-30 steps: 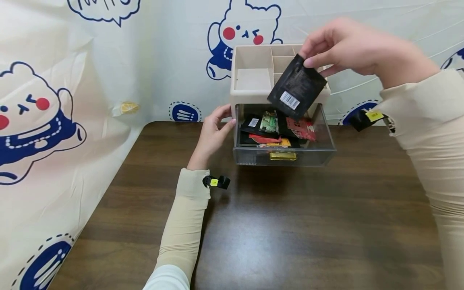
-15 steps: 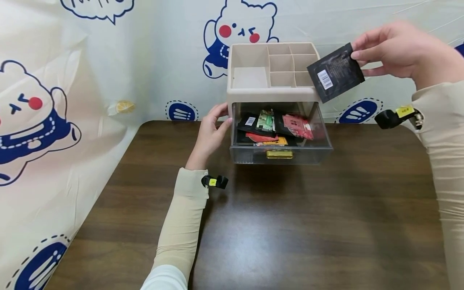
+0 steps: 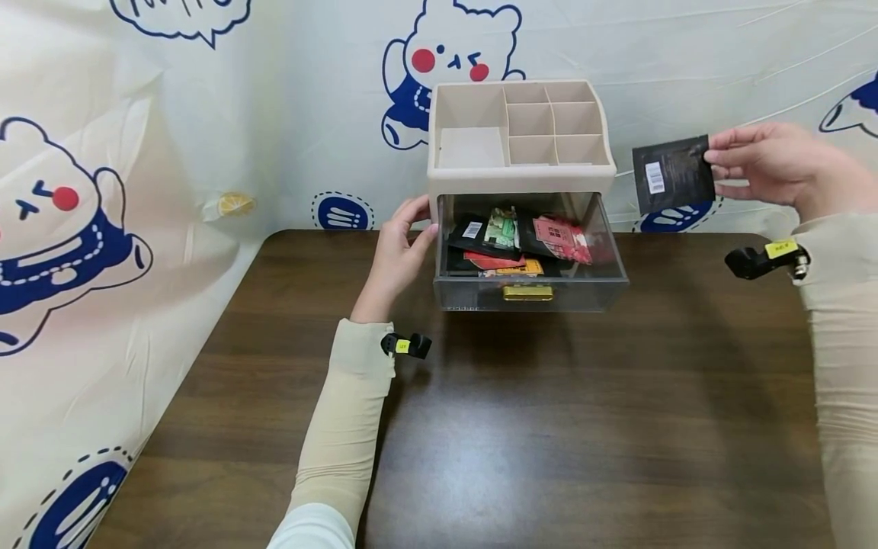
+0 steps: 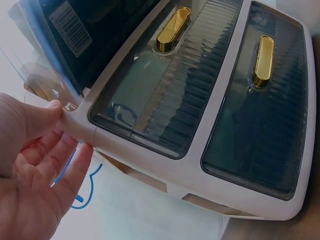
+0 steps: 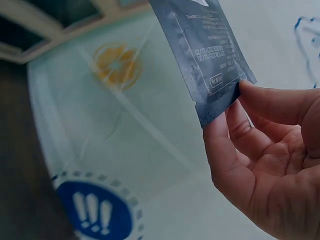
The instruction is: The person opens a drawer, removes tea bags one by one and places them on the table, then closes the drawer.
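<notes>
My right hand [image 3: 782,168] pinches a black sachet [image 3: 675,177] by one edge, to the right of a cream desktop organizer [image 3: 521,181]. A white barcode shows on the sachet; in the right wrist view my thumb lies on its printed face, with fingers behind. My left hand [image 3: 399,255] holds the organizer's left side beside the pulled-out top drawer [image 3: 466,293], thumb and fingers on the cream frame in the left wrist view. Inside that clear drawer lie several sachets, among them a green one [image 3: 502,229] and a red one [image 3: 562,238].
The organizer's top has divided compartments [image 3: 531,120]. Two lower drawers with gold handles [image 4: 263,60] appear shut in the left wrist view. A dark wooden table [image 3: 549,427] spreads in front, with a printed curtain [image 3: 329,114] behind and at the left.
My right hand has carried the black sachet from above the open drawer to the right, then lower, beside the organizer. My left hand keeps its hold on the organizer's side.
</notes>
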Motion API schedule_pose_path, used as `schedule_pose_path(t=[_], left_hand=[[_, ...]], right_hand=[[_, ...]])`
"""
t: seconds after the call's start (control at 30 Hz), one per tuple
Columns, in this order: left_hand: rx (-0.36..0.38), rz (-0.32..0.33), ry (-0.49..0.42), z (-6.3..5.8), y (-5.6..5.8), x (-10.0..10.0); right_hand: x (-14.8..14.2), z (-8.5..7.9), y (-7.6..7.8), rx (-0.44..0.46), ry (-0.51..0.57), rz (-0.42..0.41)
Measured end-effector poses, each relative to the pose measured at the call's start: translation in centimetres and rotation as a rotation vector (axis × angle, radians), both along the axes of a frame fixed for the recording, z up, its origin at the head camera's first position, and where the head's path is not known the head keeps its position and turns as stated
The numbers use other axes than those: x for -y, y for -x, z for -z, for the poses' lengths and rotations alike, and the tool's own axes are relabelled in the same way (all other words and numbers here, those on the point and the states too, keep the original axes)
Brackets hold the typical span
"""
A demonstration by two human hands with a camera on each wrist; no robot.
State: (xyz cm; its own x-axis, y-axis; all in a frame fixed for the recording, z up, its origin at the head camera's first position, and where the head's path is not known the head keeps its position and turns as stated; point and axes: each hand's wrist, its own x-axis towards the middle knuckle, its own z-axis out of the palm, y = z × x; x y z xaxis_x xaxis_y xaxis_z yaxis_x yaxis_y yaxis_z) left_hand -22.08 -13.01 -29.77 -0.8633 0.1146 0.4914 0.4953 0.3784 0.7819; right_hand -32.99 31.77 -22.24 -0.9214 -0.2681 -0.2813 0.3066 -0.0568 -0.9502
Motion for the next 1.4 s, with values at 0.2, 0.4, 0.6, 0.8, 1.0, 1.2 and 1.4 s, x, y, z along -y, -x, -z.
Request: schedule_pose_path(t=[0.2, 0.4, 0.6, 0.8, 1.0, 1.2, 1.4], left_hand=[[-0.002, 0.001, 0.003, 0.0, 0.0, 0.0], [0.009, 0.004, -0.001, 0.0, 0.0, 0.1], [0.006, 0.018, -0.006, 0.0, 0.2, 0.1], [-0.001, 0.021, -0.01, 0.0, 0.1, 0.1], [0.015, 0.032, -0.034, 0.0, 0.2, 0.3], [0.014, 0.051, -0.047, 0.1, 0.3, 0.3], [0.018, 0.061, -0.074, 0.2, 0.5, 0.3]], right_hand=[[-1.3, 3.9, -0.6, 0.058, -0.092, -0.052], [-2.1, 8.6, -1.1, 0.094, -0.162, -0.137], [-2.3, 13.1, -2.2, 0.19, -0.144, -0.19], [-1.8, 14.9, -2.8, 0.189, -0.359, -0.195], [-1.8, 13.6, -3.0, 0.058, -0.596, -0.308], [-1.1, 9.0, -3.3, -0.04, -0.568, -0.351], [2.7, 2.0, -4.2, -0.215, -0.595, -0.304]])
